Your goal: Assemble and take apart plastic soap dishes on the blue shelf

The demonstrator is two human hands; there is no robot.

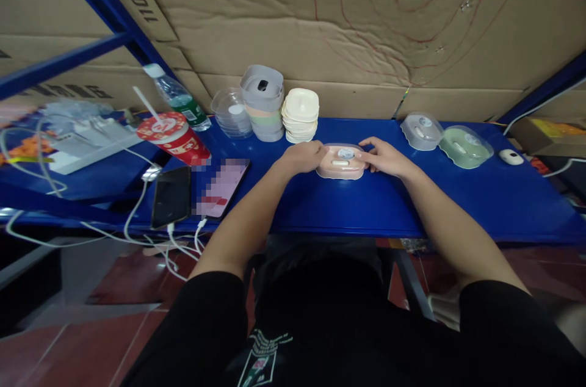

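Observation:
A pink box with a clear lid and a round label [341, 162] lies on the blue table [348, 210] in front of me. At its left edge is my left hand [304, 157], fingers curled and closed on that side of the box. My right hand [382, 156] holds the right side, thumb near the label and index finger raised over the back corner. Behind stand a stack of cream trays [301, 112], a taller stack of grey and coloured parts [263, 103] and nested clear lids [232, 112]. Farther right sit a grey box [422, 130] and a green box [466, 146], both with clear covers.
On the left are a red cup with a straw [176, 138], a water bottle [180, 100], two phones [171, 196] [225, 188] with cables, and a power strip [91, 146]. A small white object [511, 157] lies far right. Cardboard [293, 21] walls the back.

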